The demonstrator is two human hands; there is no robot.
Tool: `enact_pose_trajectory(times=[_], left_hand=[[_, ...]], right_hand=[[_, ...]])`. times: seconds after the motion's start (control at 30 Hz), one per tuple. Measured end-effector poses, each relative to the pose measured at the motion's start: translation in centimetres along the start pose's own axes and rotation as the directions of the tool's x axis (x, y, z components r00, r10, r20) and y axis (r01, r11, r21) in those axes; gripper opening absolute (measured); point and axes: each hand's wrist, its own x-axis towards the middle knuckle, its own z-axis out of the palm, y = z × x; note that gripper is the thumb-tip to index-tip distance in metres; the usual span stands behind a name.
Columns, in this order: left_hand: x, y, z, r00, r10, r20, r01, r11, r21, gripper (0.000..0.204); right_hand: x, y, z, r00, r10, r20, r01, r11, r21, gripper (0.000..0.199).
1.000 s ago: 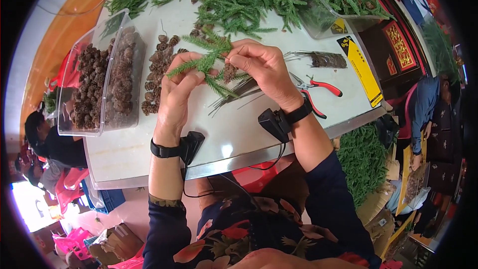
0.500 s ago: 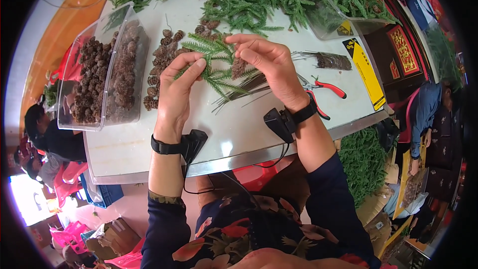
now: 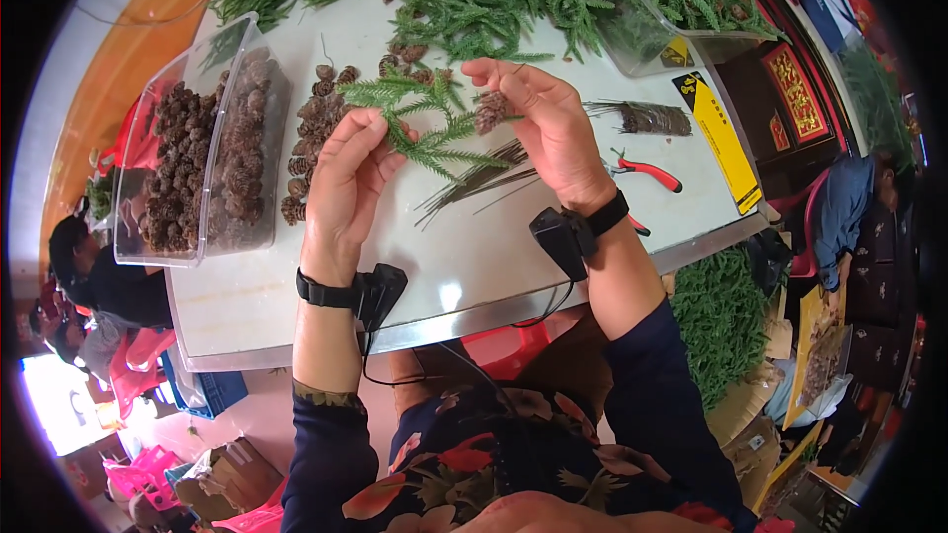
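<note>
White tabletop (image 3: 474, 266) is loaded with greenery, and a clear plastic bin of pine cones (image 3: 193, 173) sits at its left. Both hands are up over the middle: left hand (image 3: 346, 183) pinches the green sprig (image 3: 434, 128), right hand (image 3: 543, 128) presses a small cone (image 3: 491, 111) to it. I'd keep the stems tight together, and there's a long yellow label strip (image 3: 721, 138) at the right edge.

I see a green conifer sprig (image 3: 420, 118) raised above the white table (image 3: 474, 257), near its far middle, its feathery side shoots fanned flat and its stem slanting down to the right. A small brown pine cone (image 3: 491, 111) sits against the sprig's right end, scales open.
</note>
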Motion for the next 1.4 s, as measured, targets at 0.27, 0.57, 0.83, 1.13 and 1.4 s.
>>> enact_pose_trajectory(times=[0.27, 0.57, 0.83, 1.13, 1.4], left_hand=[[-0.2, -0.3, 0.7, 1.0, -0.011, -0.028, 0.012, 0.999, 0.049, 0.016], [-1.0, 1.3, 3.3, 0.654, 0.609, 0.449, -0.576, 0.017, 0.817, 0.023], [-2.1, 0.9, 3.1, 0.986, 0.168, 0.01, -0.13, 0.721, 0.68, 0.02], [-0.8, 0.7, 2.0, 0.988, -0.043, -0.148, 0.085, 0.952, 0.296, 0.014], [-1.5, -0.4, 2.9, 0.961, 0.262, -0.091, -0.168, 0.81, 0.562, 0.018]], right_hand=[[-0.2, 0.7, 0.4, 0.98, -0.021, 0.196, 0.102, 0.907, -0.409, 0.012], [-0.4, 0.4, 0.7, 0.917, -0.181, 0.355, 0.378, 0.676, -0.633, 0.008], [-0.4, 0.7, 0.8, 0.875, -0.207, 0.437, 0.475, 0.533, -0.7, 0.009], [-0.8, 0.1, 2.1, 0.804, -0.487, 0.342, 0.547, 0.379, -0.746, 0.004], [-1.9, 1.9, 3.5, 0.814, -0.512, 0.274, 0.459, 0.277, -0.845, 0.006]])
